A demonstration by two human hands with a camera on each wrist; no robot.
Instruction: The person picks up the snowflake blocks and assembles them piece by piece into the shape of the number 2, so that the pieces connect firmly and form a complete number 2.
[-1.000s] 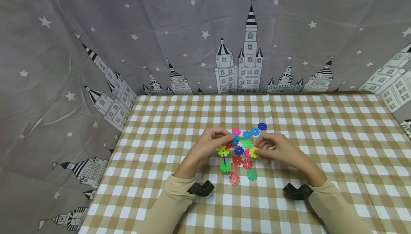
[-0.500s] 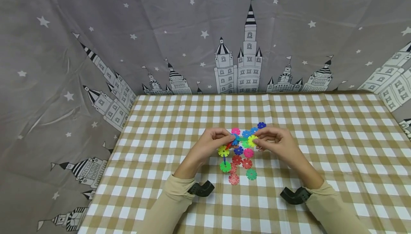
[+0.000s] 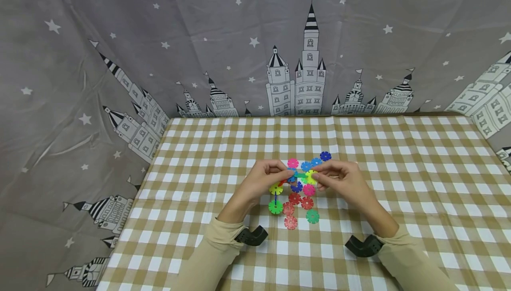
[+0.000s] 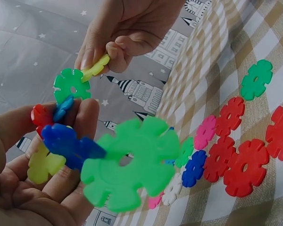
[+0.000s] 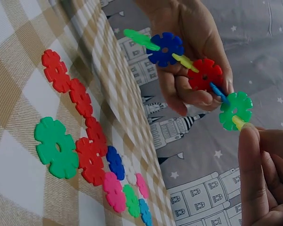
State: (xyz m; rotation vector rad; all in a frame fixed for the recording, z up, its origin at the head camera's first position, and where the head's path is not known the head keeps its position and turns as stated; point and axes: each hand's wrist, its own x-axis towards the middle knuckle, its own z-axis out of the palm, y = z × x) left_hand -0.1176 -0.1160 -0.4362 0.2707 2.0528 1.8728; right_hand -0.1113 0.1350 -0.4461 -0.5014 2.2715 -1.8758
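Observation:
My left hand [image 3: 259, 184] holds a chain of notched plastic snowflake discs above the table, pinching near its light blue disc [image 5: 219, 92]. Down the chain hang a red disc [image 5: 205, 74], a yellow disc [image 4: 46, 163], a dark blue disc [image 5: 165, 49] and a bright green disc [image 3: 275, 207]. At the chain's other end sits a green disc [image 4: 71, 86]. My right hand [image 3: 345, 180] pinches another yellow disc [image 4: 96, 68] between thumb and fingers, its edge meeting that green disc. How deep the slots engage cannot be told.
Loose discs lie on the checked tablecloth [image 3: 191, 184] beneath and around the hands: several red ones [image 3: 307, 202], a green one [image 3: 312, 216], a pink one [image 3: 309, 189] and a dark blue one [image 3: 325, 155]. A grey castle-print curtain [image 3: 223, 25] stands behind the table.
My right hand has brought the yellow disc up and left from beside the pink disc to the chain's green disc. The left hand stays nearly still; the chain's lower end has shifted slightly left.

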